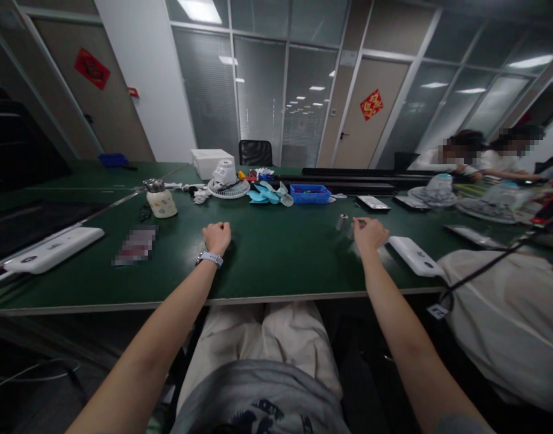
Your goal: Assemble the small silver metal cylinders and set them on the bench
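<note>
Both hands are parked on the green table [267, 265], knuckles up. The left hand [217, 236] is balled into a closed fist with nothing visible in it, and there's a watch [209, 258] on that wrist. The right hand [369, 234] is curled shut too. There might be a tiny bit of something at its fingertips [358, 223], but it's honestly too small to call.

The small grey cylinder [341, 222] stands upright just beside the right fingertips, on the thumb side and a touch beyond them. It's close, but I can't say it's touching. Nothing sits between it and the fingers.

On the outer side of the right hand, nearly against it, lies a white oblong block [414, 255]. Beyond that is a neighbour's pale sleeve [506, 313].

Well past the knuckles, further out on the table, there's a blue tray [309, 193], some light blue fan blades [270, 194] and a white fan [226, 181]. Out past the left fist and off to its outer side stands a cream flask [160, 201], with a blurred flat thing [135, 245] nearer in and a long white unit [50, 250] further out to the side.

The stretch of table between the two fists is bare green.
</note>
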`<action>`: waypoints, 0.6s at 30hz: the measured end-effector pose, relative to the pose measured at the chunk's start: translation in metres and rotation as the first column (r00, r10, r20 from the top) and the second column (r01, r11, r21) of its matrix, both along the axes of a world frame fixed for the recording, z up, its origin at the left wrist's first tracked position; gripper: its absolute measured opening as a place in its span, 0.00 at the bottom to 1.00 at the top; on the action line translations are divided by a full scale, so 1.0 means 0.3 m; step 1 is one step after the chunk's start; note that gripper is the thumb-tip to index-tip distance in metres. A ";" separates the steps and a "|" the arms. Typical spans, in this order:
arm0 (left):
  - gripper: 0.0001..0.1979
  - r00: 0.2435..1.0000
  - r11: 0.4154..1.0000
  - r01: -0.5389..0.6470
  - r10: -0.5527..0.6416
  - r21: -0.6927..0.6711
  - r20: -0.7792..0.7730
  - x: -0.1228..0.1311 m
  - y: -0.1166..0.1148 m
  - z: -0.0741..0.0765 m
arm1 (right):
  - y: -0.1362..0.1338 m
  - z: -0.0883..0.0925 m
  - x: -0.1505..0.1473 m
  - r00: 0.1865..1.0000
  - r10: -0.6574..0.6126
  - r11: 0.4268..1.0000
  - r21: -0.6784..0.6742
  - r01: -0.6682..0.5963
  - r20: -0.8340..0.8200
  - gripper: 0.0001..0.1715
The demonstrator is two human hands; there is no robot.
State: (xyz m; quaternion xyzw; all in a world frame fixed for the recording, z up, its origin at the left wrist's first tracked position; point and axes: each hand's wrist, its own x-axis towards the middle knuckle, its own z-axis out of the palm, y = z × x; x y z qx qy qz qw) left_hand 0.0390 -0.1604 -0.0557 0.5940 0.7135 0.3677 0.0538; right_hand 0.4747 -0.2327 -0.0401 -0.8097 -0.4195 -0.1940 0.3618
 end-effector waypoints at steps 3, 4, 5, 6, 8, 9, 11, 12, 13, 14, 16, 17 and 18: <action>0.19 1.000 1.000 0.001 -0.001 0.004 0.006 0.003 -0.009 0.005 | -0.005 0.007 -0.012 0.999 -0.025 1.000 -0.015 0.024 -0.043 0.20; 0.19 1.000 1.000 -0.001 0.001 0.003 0.004 0.004 -0.012 0.008 | -0.009 0.008 -0.013 0.998 -0.029 0.999 -0.019 0.028 -0.053 0.21; 0.19 1.000 1.000 -0.001 0.001 0.001 -0.003 0.005 -0.014 0.010 | -0.013 0.007 -0.014 0.998 -0.033 0.999 -0.023 0.032 -0.063 0.21; 0.19 1.000 1.000 0.002 -0.002 -0.004 -0.015 0.006 -0.016 0.013 | -0.017 0.005 -0.015 0.997 -0.038 0.999 -0.028 0.037 -0.070 0.21; 0.20 0.999 1.000 0.010 -0.011 -0.017 -0.050 0.007 -0.018 0.017 | -0.023 0.000 -0.019 0.995 -0.062 0.998 -0.021 0.061 -0.072 0.22; 0.20 0.998 1.000 0.013 -0.015 -0.025 -0.068 0.008 -0.018 0.019 | -0.022 -0.002 -0.021 0.995 -0.076 0.997 -0.007 0.076 -0.059 0.23; 0.21 0.996 0.999 0.009 -0.012 -0.037 -0.092 0.008 -0.018 0.021 | -0.012 -0.003 -0.024 0.996 -0.086 0.996 0.035 0.086 0.004 0.29; 0.21 0.995 0.999 0.003 -0.006 -0.040 -0.096 0.008 -0.018 0.021 | 0.000 -0.003 -0.025 0.996 -0.076 0.996 0.050 0.073 0.049 0.33; 0.21 0.996 0.999 -0.005 0.001 -0.041 -0.094 0.008 -0.018 0.020 | 0.015 -0.001 -0.025 0.994 -0.053 0.998 0.049 0.048 0.096 0.35; 0.21 0.996 0.999 -0.012 0.008 -0.042 -0.090 0.008 -0.018 0.019 | 0.034 0.000 -0.025 0.991 -0.021 0.999 0.030 0.017 0.135 0.36; 0.21 0.997 0.999 -0.021 0.018 -0.037 -0.077 0.008 -0.017 0.016 | 0.076 0.002 -0.025 0.985 0.036 0.999 -0.046 -0.028 0.170 0.36; 0.22 0.997 0.999 -0.023 0.020 -0.032 -0.073 0.008 -0.016 0.014 | 0.097 0.002 -0.026 0.985 0.050 0.995 -0.088 -0.036 0.166 0.37; 0.22 0.997 0.999 -0.023 0.021 -0.029 -0.069 0.008 -0.015 0.013 | 0.114 0.002 -0.028 0.986 0.054 0.992 -0.124 -0.035 0.155 0.37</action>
